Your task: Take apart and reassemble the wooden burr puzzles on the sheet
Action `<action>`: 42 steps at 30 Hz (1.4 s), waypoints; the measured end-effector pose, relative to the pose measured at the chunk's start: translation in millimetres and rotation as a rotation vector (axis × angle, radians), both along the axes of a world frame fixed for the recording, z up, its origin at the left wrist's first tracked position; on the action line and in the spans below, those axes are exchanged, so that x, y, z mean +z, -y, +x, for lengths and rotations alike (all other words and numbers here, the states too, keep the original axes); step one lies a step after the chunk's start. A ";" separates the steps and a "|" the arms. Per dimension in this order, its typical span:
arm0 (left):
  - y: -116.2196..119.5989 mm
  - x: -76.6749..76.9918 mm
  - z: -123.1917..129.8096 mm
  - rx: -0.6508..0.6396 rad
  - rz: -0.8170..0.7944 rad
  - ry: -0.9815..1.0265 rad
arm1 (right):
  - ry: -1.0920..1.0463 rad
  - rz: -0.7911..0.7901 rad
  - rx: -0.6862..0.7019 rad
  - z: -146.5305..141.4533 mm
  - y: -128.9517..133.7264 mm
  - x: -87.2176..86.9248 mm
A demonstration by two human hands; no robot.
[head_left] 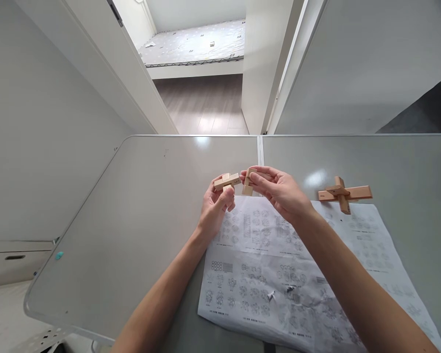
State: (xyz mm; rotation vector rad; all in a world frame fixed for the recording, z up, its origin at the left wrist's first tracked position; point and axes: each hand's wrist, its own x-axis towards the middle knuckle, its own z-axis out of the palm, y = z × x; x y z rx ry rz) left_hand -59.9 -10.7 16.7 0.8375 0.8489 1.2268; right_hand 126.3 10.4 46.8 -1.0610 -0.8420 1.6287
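My left hand (pixel 217 201) is closed on a small cluster of interlocked wooden puzzle pieces (pixel 228 181), with one bar pointing right. Close by on the right, my right hand (pixel 275 189) pinches a single notched wooden puzzle piece (pixel 248 182) between thumb and fingers, held roughly upright. A narrow gap separates this piece from the cluster. Both hands are above the far edge of a printed instruction sheet (pixel 250 274), which shows rows of small assembly drawings. An assembled wooden cross-shaped puzzle (pixel 344 194) rests at the sheet's upper right edge.
The grey folding table (pixel 139 220) has a centre seam and a metal rim. Small scraps (pixel 271 295) lie on the sheet. A teal bit (pixel 59 255) sits near the table's left edge. Beyond the table are an open doorway and a bed (pixel 202 44).
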 end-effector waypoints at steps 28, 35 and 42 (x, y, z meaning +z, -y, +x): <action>-2.5 2.4 -0.1 0.055 -0.053 0.053 | 0.388 0.106 0.124 -2.0 6.8 12.0; -5.2 2.0 -2.8 0.016 -0.067 0.074 | 0.276 0.130 0.181 -6.0 9.7 18.9; -5.3 1.8 -3.2 0.038 -0.048 0.096 | 0.196 0.177 0.225 -3.4 7.9 13.2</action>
